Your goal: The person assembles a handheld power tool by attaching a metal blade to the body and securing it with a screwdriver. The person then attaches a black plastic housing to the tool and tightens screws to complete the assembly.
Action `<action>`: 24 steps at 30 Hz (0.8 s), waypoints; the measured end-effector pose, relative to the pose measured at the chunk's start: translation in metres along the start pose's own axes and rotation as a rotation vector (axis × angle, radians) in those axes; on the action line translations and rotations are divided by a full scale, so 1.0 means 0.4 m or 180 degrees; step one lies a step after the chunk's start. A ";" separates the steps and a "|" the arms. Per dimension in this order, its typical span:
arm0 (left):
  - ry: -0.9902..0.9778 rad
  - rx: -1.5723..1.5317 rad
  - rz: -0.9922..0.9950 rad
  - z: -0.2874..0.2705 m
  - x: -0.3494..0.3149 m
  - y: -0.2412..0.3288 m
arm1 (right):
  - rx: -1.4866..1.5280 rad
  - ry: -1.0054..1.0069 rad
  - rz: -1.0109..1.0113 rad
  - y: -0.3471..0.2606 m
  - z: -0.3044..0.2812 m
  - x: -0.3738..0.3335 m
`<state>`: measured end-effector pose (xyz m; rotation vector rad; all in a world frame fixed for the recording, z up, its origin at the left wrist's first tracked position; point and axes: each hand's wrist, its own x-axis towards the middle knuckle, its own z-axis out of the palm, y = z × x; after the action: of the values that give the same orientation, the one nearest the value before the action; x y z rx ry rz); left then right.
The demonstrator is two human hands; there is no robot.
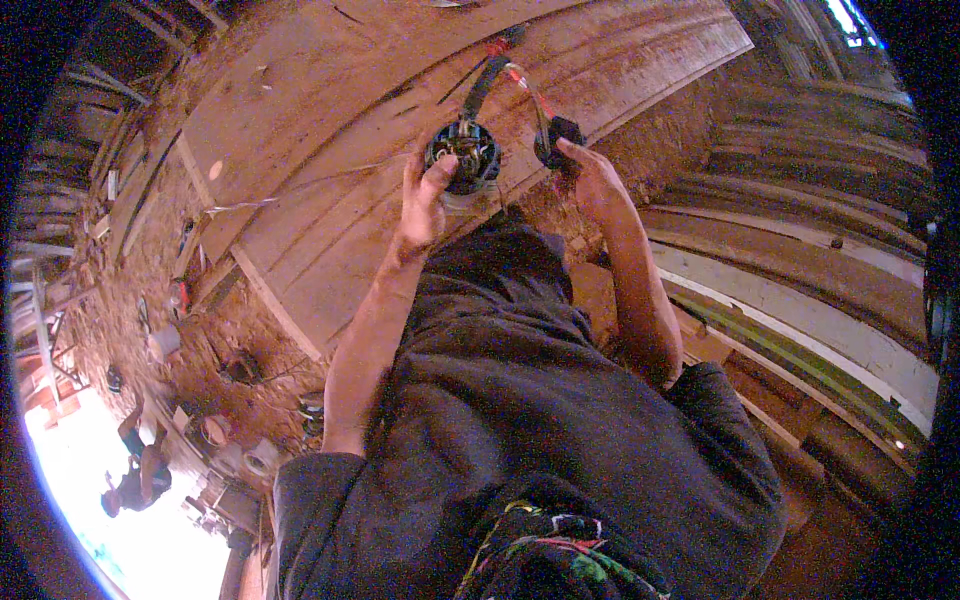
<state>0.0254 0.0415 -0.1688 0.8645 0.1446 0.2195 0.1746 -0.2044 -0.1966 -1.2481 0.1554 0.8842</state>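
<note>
A round dark housing (478, 178), open on top with wires and metallic parts showing inside, is gripped in my left hand (427, 200), the thumb pressed on its near left rim. In my right hand (592, 180), a black boxy part (556, 142) is pinched between thumb and fingers. Red and pale wires (533, 88) lead up from the black part toward a dark strap-like piece (485, 88) that rises from the housing. What kind of device this is I cannot make out. Both parts are held apart over the edge of a wooden board.
Broad, dusty wooden boards (330, 230) lie ahead and to the left. Stacked planks (800, 240) run along the right. Wood chips, a white bucket (163, 343) and other clutter cover the ground at left. Another person (142, 475) is near the bright opening at lower left.
</note>
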 end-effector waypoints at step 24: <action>0.0068 0.0038 0.0140 0.006 0.006 -0.021 | -0.0221 -0.0483 -0.1680 -0.250 0.289 -0.045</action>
<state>0.0291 0.0350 -0.1736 0.8779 0.1470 0.2691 0.1875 -0.1175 -0.0703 -1.2005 -0.3173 0.5227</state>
